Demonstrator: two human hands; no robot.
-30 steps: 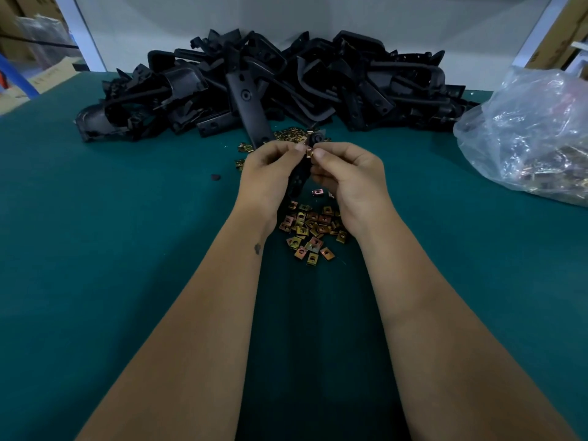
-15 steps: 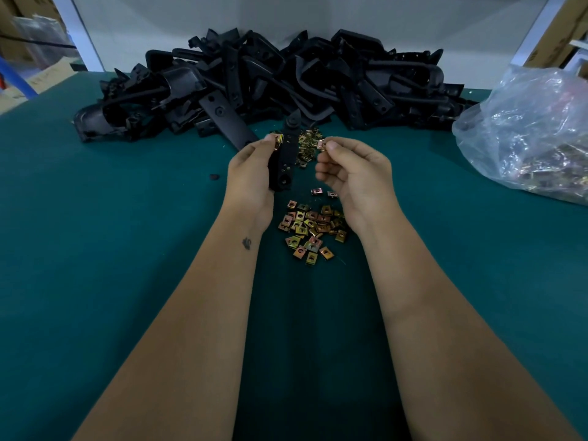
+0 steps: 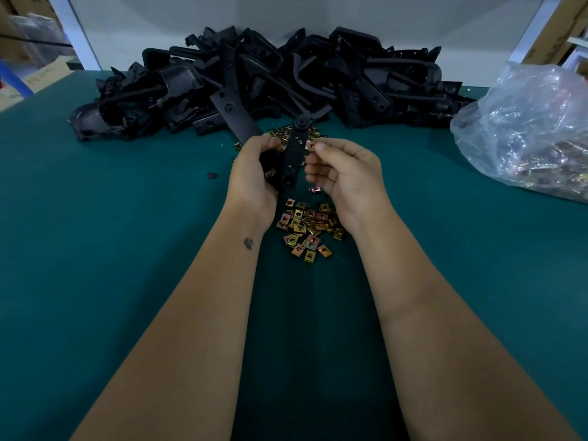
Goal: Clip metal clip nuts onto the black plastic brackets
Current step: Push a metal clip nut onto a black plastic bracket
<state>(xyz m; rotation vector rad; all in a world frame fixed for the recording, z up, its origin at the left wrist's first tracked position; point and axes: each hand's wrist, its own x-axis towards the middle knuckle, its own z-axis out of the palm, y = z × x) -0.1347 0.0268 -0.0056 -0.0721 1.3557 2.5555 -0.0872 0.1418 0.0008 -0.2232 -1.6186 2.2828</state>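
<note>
left hand (image 3: 251,176) gripping bracket (image 3: 291,160); right hand (image 3: 346,173) pinching clip nut (image 3: 309,145)

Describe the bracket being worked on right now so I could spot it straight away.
Start at the big heap of black brackets at the back of the green table. Just in front of it, the left hand holds one flat black strip upright. Unlike the heaped ones, it is off the table, with the right hand pinching a clip nut against its edge.

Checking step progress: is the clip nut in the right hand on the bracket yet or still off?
Still off. The right hand pinches the clip nut beside the edge of the bracket, which the left hand grips.
</note>
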